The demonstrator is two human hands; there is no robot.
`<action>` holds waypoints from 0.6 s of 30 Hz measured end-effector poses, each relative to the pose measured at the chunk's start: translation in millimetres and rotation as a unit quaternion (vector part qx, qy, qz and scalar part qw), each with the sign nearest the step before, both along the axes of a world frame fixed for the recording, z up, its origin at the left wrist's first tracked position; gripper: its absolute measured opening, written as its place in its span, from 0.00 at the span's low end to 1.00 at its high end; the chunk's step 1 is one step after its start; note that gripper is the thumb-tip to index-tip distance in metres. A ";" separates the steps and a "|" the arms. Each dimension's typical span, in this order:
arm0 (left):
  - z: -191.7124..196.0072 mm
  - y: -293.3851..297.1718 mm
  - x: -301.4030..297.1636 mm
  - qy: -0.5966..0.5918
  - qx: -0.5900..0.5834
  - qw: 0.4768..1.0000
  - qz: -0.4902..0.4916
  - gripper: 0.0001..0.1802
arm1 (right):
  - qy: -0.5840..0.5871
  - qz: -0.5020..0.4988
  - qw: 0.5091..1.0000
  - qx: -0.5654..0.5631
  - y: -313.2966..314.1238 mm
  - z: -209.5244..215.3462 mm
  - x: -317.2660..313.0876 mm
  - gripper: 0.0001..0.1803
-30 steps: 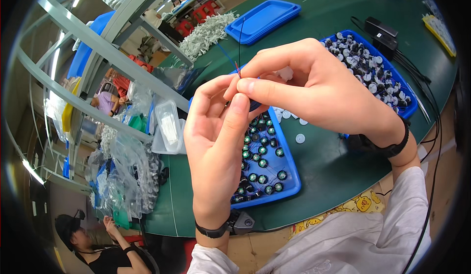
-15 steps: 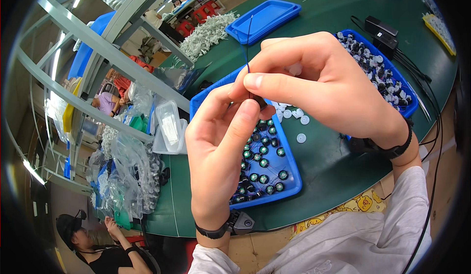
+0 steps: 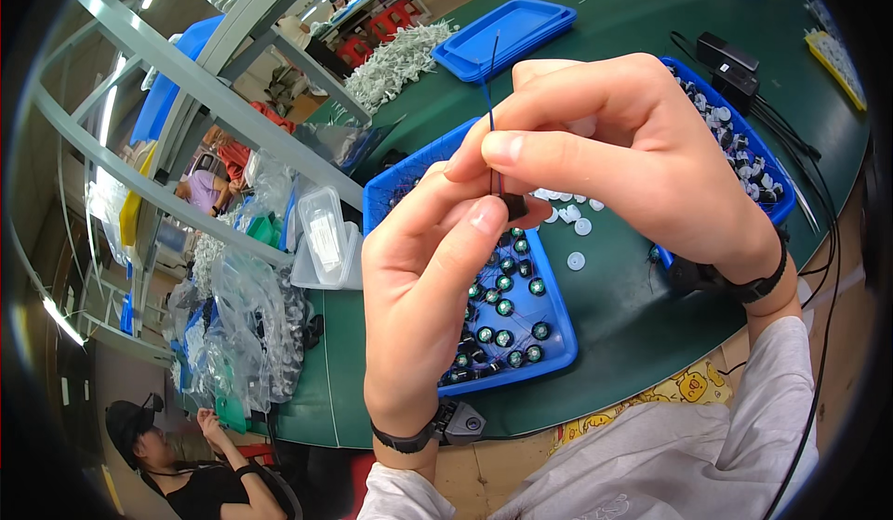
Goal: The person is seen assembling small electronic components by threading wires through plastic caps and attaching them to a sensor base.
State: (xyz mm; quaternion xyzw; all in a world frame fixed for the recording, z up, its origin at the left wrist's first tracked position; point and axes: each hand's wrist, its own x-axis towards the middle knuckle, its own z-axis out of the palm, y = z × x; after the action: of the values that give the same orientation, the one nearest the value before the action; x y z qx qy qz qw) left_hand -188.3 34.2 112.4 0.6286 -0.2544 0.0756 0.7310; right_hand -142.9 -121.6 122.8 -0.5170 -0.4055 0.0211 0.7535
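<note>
One small black part [image 3: 513,206] pinched in the left hand [image 3: 414,287], at least two thin wires [image 3: 490,111] nipped in the right hand [image 3: 605,143] at its 12 o'clock, both hands close together from where I'm standing. At 6 o'clock: one blue tray [image 3: 569,348], green-topped parts [image 3: 503,338], too many to count.

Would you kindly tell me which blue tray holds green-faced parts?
The near tray, behind the left hand; the right tray holds white-capped parts, and the far stack shows neither.

The part [image 3: 514,206] is black, tray [image 3: 558,308] blue, cartoon-print cloth [image 3: 690,387] yellow.
</note>
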 end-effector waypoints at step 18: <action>-1.3 9.5 1.7 0.090 -0.044 0.986 -0.132 0.25 | -0.053 -0.030 0.997 -0.051 6.3 2.3 -3.7 0.12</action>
State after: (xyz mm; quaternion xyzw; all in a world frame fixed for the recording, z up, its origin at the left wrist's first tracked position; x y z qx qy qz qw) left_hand -186.6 43.8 111.0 0.5610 -0.2650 -0.0672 0.7814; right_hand -146.7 -115.3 125.1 -0.5669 -0.4277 -0.0089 0.7040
